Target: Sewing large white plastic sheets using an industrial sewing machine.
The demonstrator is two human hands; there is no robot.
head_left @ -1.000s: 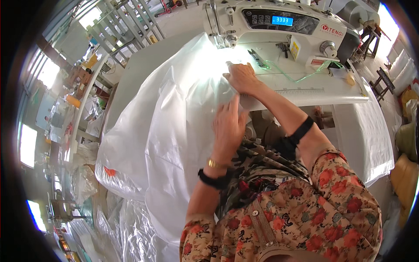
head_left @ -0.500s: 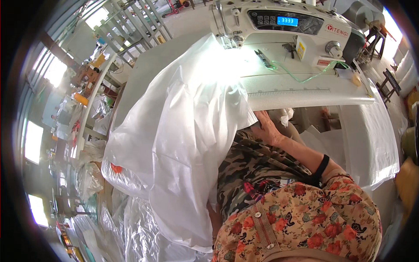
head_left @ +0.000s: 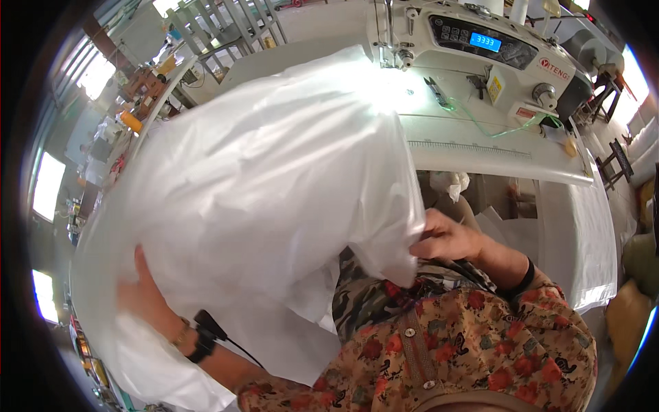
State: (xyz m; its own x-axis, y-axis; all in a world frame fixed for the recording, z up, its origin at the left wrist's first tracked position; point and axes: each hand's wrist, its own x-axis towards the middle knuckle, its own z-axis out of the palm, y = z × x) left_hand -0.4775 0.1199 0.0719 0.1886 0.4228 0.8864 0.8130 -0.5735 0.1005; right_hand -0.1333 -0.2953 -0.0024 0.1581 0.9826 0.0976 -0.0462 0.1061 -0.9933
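Note:
A large sheet of white, woven-looking plastic (head_left: 274, 165) spreads from the sewing machine's (head_left: 494, 55) needle area across the table's left side and down over my lap. At its right edge, by the table's front, my right hand (head_left: 447, 237) is closed with the edge pinched between thumb and fingers. My left hand (head_left: 143, 292) is against the sheet at the lower left, thumb pointing up; its other fingers are blurred or hidden. Brightly lit by the machine's lamp, the sheet's top end lies beside the presser foot (head_left: 390, 58), with the details washed out.
Thread snips (head_left: 438, 93) lie on the machine bed beside green thread (head_left: 480, 126). A ruler strip (head_left: 473, 147) runs along the table front. White sheeting (head_left: 583, 240) hangs at the right. Metal racks (head_left: 226, 27) stand behind, at left.
My left hand has come out from under the sheet and swung left, spreading the sheet wide. My right hand has moved from my lap onto the sheet's edge. The view has shifted slightly.

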